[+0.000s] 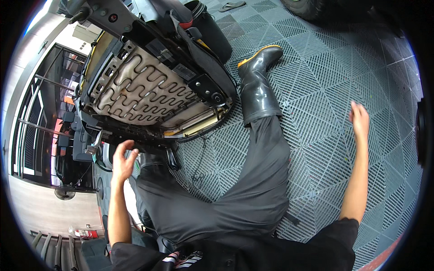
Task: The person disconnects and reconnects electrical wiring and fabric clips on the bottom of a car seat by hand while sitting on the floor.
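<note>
A car seat [149, 86] lies tipped over, its underside with wavy metal springs facing me. My left hand [123, 159] hovers with fingers spread just below the seat's lower frame edge, holding nothing. My right hand [360, 119] is raised far to the right over the grey grid floor [325, 90], fingers loosely apart and empty. My leg in grey trousers stretches forward, ending in a dark rubber boot [257, 86] with a yellow sole edge, beside the seat.
A thin black cable [199, 171] trails from the seat across the floor tiles. A tyre [307, 8] sits at the top edge, a sandal [231, 5] near it. Windows and a fan [64, 193] are at the left.
</note>
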`<state>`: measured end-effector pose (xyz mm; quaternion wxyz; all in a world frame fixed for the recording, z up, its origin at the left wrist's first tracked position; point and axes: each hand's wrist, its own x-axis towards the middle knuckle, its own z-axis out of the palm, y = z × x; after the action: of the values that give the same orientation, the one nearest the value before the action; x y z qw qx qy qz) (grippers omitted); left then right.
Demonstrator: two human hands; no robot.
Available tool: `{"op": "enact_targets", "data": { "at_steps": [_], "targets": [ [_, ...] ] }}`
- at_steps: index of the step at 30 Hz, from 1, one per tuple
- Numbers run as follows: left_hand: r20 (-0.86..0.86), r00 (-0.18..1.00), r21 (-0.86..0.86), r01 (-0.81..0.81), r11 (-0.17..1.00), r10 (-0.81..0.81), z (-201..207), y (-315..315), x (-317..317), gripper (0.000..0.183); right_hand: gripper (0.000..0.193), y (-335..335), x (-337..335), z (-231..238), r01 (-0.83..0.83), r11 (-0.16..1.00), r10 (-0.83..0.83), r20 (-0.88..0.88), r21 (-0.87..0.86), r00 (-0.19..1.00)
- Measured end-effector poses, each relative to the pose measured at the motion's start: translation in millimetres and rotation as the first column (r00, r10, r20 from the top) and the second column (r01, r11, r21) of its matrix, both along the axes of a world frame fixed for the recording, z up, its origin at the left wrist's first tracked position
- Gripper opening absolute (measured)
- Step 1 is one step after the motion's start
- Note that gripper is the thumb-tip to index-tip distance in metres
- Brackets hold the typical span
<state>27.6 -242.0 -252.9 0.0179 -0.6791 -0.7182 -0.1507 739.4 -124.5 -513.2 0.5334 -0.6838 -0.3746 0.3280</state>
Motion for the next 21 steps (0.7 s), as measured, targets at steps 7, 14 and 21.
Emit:
{"op": "enact_targets", "data": {
  "at_steps": [7,14,21],
  "targets": [
    [-0.122,0.973,-0.126,0.180,0.976,-0.195,89.5,59.6,90.9,0.021,0.068,-247.9,116.6,-110.4,0.693,0.615,0.125,0.914,-0.376,0.385],
    [-0.394,0.569,-0.314,0.655,0.687,-0.722,67.6,156.7,269.2,0.014,0.063,-274.9,136.9,-139.2,0.731,0.627,0.063,0.953,-0.269,0.296],
    [-0.771,0.287,-0.452,0.382,0.806,-0.568,12.9,229.0,284.1,0.050,0.060,-284.5,150.2,-139.9,0.624,0.745,0.078,0.960,-0.235,0.269]
  ]
}}
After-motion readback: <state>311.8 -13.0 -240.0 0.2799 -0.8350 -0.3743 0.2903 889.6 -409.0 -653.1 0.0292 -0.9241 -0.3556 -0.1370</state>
